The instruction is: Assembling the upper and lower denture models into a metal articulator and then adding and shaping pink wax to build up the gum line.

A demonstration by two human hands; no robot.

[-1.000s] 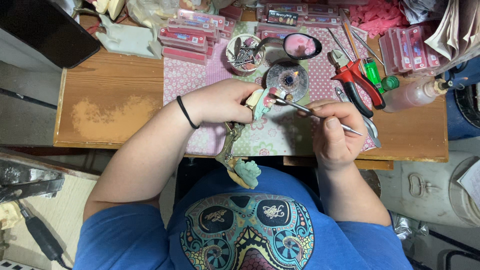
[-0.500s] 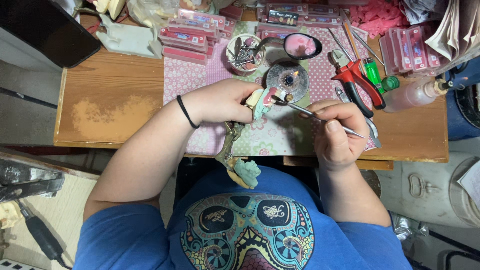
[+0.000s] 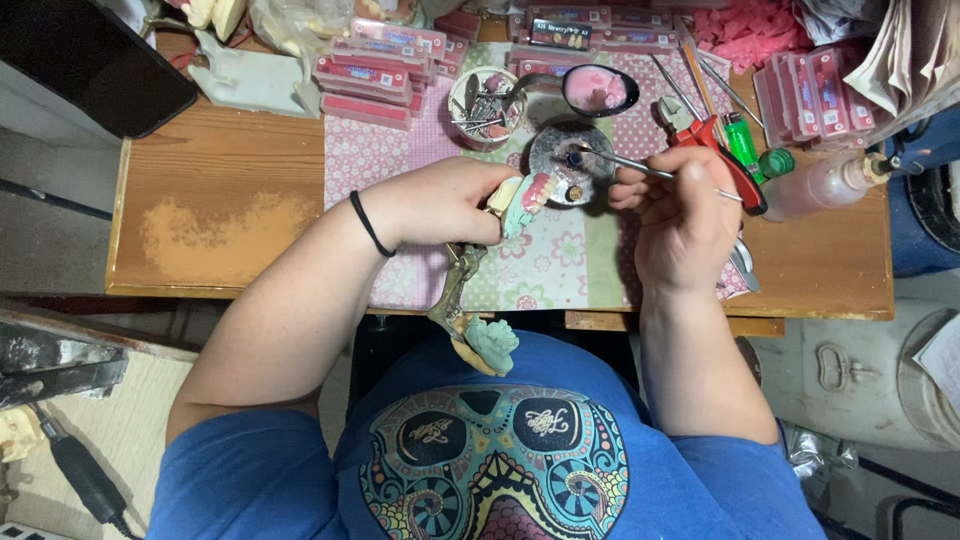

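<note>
Head view: While the person sits at a wooden table (image 3: 210, 200), both hands work over a patterned pink and green mat (image 3: 545, 265).
Left hand: The left hand (image 3: 435, 200), a black hair band (image 3: 368, 222) on its wrist, has its grip clenched around a green dental model (image 3: 522, 202) with pink gums and pale teeth, held just above the mat.
Hinged frame: A metal hinged frame (image 3: 455, 290) hangs from the model toward the person's lap, ending in a second green cast (image 3: 492, 342) at the table's edge.
Right hand: The right hand (image 3: 685, 215) grips a thin metal instrument (image 3: 625, 165) like a pen, fingers closed on its shaft.
Instrument tip: It reaches into a small round metal dish (image 3: 562, 165), just beyond the model.
Behind the dish: A metal spoon (image 3: 590, 90) holds pink material, beside a round container of small tools (image 3: 485, 105).
Right of the hand: Red-handled pliers (image 3: 715, 145), a green lighter (image 3: 742, 143) and a clear bottle (image 3: 825, 183) lie close together.
Far edge: Rows of pink flat boxes (image 3: 375, 65) line the back of the table.
Clothing: A blue shirt (image 3: 490, 460) with a skull print fills the lower frame.
</note>
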